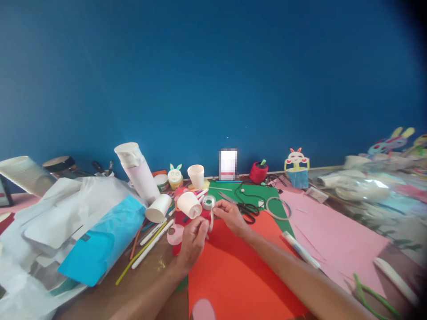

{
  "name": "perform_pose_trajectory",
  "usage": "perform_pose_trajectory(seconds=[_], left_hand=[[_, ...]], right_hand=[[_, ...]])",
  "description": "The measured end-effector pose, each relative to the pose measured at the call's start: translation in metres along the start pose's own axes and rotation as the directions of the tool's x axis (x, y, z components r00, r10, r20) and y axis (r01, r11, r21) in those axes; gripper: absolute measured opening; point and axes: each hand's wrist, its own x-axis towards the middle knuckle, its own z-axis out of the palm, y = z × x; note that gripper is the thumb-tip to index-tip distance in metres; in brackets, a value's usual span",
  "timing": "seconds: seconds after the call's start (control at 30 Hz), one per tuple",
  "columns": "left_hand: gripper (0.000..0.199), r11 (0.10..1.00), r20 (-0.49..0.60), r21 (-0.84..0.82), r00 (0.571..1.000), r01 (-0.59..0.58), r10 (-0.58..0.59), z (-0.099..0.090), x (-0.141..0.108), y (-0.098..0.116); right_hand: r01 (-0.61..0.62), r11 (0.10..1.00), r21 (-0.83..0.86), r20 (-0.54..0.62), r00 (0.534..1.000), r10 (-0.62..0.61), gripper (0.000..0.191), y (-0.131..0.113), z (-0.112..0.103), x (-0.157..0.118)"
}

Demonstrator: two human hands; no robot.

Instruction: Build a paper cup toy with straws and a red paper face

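Observation:
Near the middle of the table, my left hand [194, 238] is closed with fingertips pinched together, just below a white paper cup [188, 205] lying on its side; what it pinches is too small to make out. To its right, my right hand [229, 215] pinches the top of a narrow white strip [211, 216] that hangs beside my left hand. A roll of white tape [208, 202] lies behind the strip. Under both forearms spreads a large orange-red sheet [240, 271]. Black-handled scissors [247, 212] rest past my right hand on a green sheet [267, 194].
Plastic bags and a blue packet [103, 244] fill the left side. Markers, a tipped cup [158, 208] and an upright cup [195, 176] stand or lie nearby. A pink sheet [333, 231], a ring [278, 209] and a glue tube [300, 250] are at right.

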Motion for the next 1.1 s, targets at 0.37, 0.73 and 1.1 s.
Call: perform_pose_trajectory(seconds=[0.37, 0.73, 1.1], left_hand=[[0.023, 0.975, -0.001, -0.185, 0.992, 0.122, -0.124, 0.001, 0.010, -0.013], [0.015, 0.997, 0.044, -0.048, 0.997, 0.062, -0.060, 0.003, 0.010, -0.023], [0.014, 0.995, 0.084, -0.065, 0.994, 0.073, -0.067, 0.002, 0.010, -0.030]], right_hand=[[-0.024, 0.995, 0.096, 0.027, 0.999, 0.022, 0.011, 0.010, 0.004, -0.009], [-0.020, 0.995, 0.097, 0.023, 1.000, 0.018, 0.011, 0.008, 0.009, -0.010], [-0.011, 0.994, 0.109, -0.003, 1.000, 0.011, 0.012, 0.011, 0.009, -0.012]])
